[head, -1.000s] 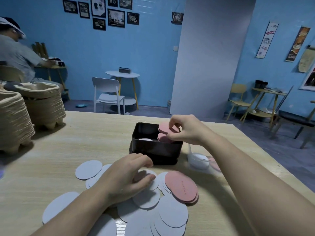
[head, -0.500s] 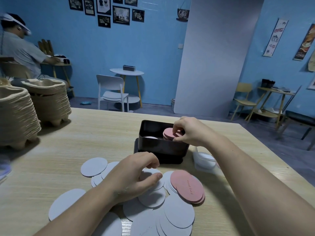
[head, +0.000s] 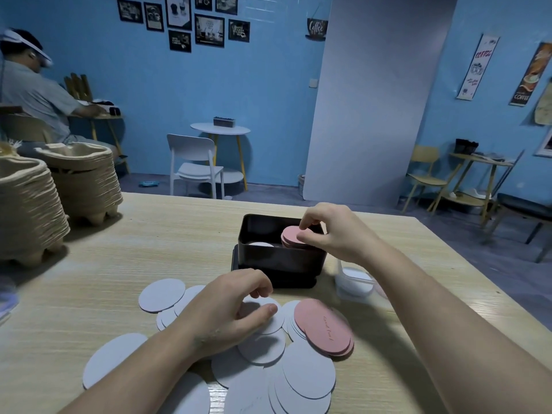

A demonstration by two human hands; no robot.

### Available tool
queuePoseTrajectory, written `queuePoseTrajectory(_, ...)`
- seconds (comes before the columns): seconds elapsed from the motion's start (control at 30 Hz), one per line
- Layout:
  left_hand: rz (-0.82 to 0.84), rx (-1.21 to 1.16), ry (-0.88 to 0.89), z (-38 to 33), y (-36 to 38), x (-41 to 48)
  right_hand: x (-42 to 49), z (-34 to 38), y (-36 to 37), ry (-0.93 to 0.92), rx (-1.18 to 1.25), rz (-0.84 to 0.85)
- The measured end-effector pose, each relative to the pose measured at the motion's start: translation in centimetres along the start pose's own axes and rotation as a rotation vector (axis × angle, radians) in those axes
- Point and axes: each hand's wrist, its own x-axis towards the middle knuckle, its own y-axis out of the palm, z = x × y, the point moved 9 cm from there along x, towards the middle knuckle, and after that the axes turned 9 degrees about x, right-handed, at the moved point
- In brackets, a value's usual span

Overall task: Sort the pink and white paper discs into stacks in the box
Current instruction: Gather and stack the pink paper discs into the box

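Observation:
A black box (head: 277, 258) stands on the wooden table (head: 149, 240). Inside it a pink stack (head: 291, 236) lies at the right and a white disc (head: 260, 244) at the left. My right hand (head: 331, 231) reaches over the box's right side, with its fingers and thumb pinching the top pink disc. Several white discs (head: 307, 375) lie spread on the table in front of the box, and two pink discs (head: 324, 327) sit on them at the right. My left hand (head: 227, 312) rests on this pile, its curled fingers and thumb pinching a white disc (head: 268, 321).
Two tall stacks of paper-pulp trays (head: 80, 180) stand at the table's left. A clear plastic container (head: 354, 282) with white discs sits right of the box. A person (head: 33, 94) sits at the far left; chairs and small tables stand beyond.
My right hand has lowered the pink disc onto the pink stack in the box. My left hand has kept its place on the white pile, fingers curling slightly.

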Motion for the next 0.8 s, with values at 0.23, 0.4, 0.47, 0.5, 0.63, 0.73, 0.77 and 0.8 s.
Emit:
queuePoseTrajectory(0.23, 0.002, 0.005, 0.0, 0.0, 0.0, 0.1, -7.9, 3.2, -0.5, -0.23, 0.153, -0.094)
queuePoseTrajectory(0.4, 0.014, 0.01, -0.005, 0.0, 0.2, 0.0, -12.3, 2.3, 1.7, -0.239, 0.195, 0.006)
queuePoseTrajectory(0.47, 0.014, 0.016, -0.009, 0.0, 0.2, -0.1, -13.4, 1.3, 2.4, -0.207, 0.213, 0.062)
queuePoseTrajectory(0.5, 0.014, 0.023, -0.008, 0.0, 0.2, 0.0, -13.8, 0.8, 2.7, -0.179, 0.219, 0.101)
queuePoseTrajectory(0.63, 0.035, 0.037, -0.004, -0.2, 0.5, 0.1, -14.6, -0.8, 3.5, -0.103, 0.149, 0.225)
queuePoseTrajectory(0.73, 0.105, 0.077, 0.031, -0.8, 1.4, 0.3, -14.6, -0.8, 3.7, -0.097, 0.138, 0.249)
queuePoseTrajectory(0.77, 0.134, 0.093, 0.041, -1.1, 1.8, 0.5, -14.6, -0.8, 3.7, -0.095, 0.146, 0.247)
queuePoseTrajectory(0.8, 0.159, 0.105, 0.045, -1.3, 2.2, 0.6, -14.5, -0.7, 3.7, -0.093, 0.155, 0.242)
